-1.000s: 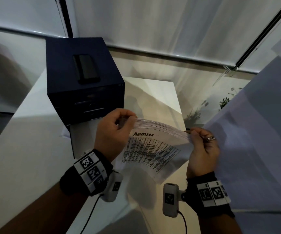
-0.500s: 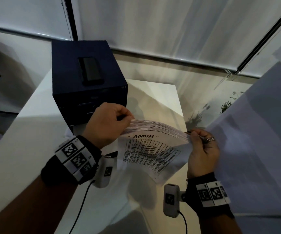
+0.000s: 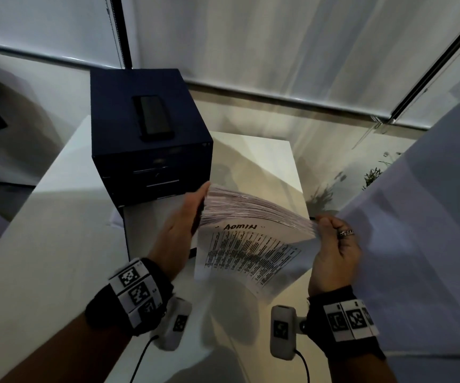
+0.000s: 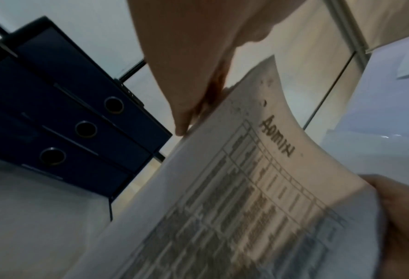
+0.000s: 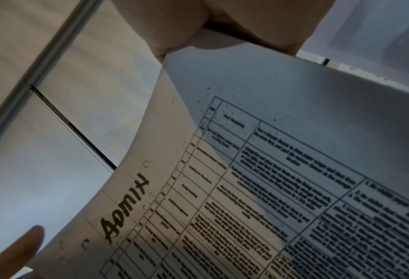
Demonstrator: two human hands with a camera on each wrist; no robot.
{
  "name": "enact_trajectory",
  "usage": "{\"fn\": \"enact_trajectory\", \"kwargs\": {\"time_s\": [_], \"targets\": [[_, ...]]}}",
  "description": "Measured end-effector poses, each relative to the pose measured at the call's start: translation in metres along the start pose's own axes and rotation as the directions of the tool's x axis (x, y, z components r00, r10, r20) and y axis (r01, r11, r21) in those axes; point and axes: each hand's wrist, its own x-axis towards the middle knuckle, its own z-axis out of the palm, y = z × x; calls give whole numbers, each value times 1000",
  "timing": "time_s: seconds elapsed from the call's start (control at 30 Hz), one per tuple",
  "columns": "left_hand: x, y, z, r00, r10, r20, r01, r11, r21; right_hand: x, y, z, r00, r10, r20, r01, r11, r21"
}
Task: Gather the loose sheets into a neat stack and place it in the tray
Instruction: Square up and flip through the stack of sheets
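Note:
A thick stack of printed sheets (image 3: 251, 244), headed by a handwritten word over a table, hangs above the white table (image 3: 43, 258). My left hand (image 3: 184, 225) lies flat against the stack's left edge with its fingers straight. My right hand (image 3: 334, 250) pinches the right edge. The upper edge fans out unevenly. The left wrist view has my left hand's fingers (image 4: 198, 75) along the edge of the stack (image 4: 246, 188). In the right wrist view my right hand (image 5: 222, 24) grips the stack (image 5: 270, 169). The dark blue three-drawer tray unit (image 3: 151, 150) stands just behind.
A black phone (image 3: 154, 118) lies on top of the tray unit. A pale panel in a thin dark frame (image 3: 151, 225) sticks out from the unit's base. A large white board (image 3: 417, 230) rises at the right. White blinds hang behind.
My left hand has let go of the stack's upper left corner and now lies flat with straight fingers against the left edge. My right hand keeps its pinch.

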Motion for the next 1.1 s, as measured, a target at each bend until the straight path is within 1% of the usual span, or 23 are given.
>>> {"fn": "enact_trajectory", "kwargs": {"time_s": [0.03,0.13,0.23,0.3,0.33,0.43,0.47,0.53,0.57,0.63,0.67,0.7,0.73,0.8,0.87,0.9,0.93,0.97,1.03,1.1], "targets": [[0,-3,2,999,1,40,-2,1000,18,-1,1,0,1000,1,0,-1,1000,-3],[-1,-10,2,999,-20,40,20,1000,-1,-4,3,-3,1000,12,-24,-12,1000,-24],[-5,-13,8,998,17,56,-15,999,-45,-7,3,-4,1000,19,-15,-19,1000,-20],[-1,-12,9,998,-30,51,34,996,-82,-8,4,-4,1000,15,-10,-15,1000,-5],[1,-16,7,998,-34,50,38,996,-75,-10,2,-3,1000,10,-9,-10,1000,8],[2,-24,2,998,36,55,-33,998,-60,-12,1,-2,1000,6,-8,-6,999,48],[1,-23,3,995,80,57,-76,995,-67,-12,2,-3,1000,7,-16,-6,998,55],[-2,-21,4,971,228,65,-225,973,-57,-11,4,-5,1000,-2,-19,3,999,53],[-3,-18,4,960,273,69,-268,961,-66,-11,7,-5,1000,-9,-19,10,999,39],[0,-21,-2,954,289,83,-283,956,-70,-9,10,-7,999,-24,-21,24,999,30],[4,-21,-5,956,276,102,-275,961,-18,-9,10,-8,999,-28,-22,29,999,46],[7,-22,-8,959,251,130,-262,963,70,-10,9,-8,999,-37,-6,38,998,55],[9,-27,-11,964,213,158,-235,961,143,-10,11,-10,999,-37,16,36,997,62],[14,-45,-16,980,82,183,-119,972,201,-13,17,-15,995,-33,96,29,999,45],[19,-63,-18,987,-41,153,-4,958,285,-16,27,-17,986,27,167,-21,999,-40],[23,-69,-16,990,-60,128,10,932,361,-17,31,-16,979,56,196,-41,996,-80],[26,-72,-13,993,-59,100,13,909,416,-19,33,-15,974,85,211,-65,993,-100],[26,-73,-10,996,-45,80,8,909,416,-19,32,-15,972,105,211,-82,990,-118],[24,-69,-4,999,28,32,-38,932,362,-17,31,-18,976,108,189,-89,990,-108],[21,-71,-2,998,65,7,-64,947,314,-15,34,-24,975,92,203,-73,992,-98]]}}
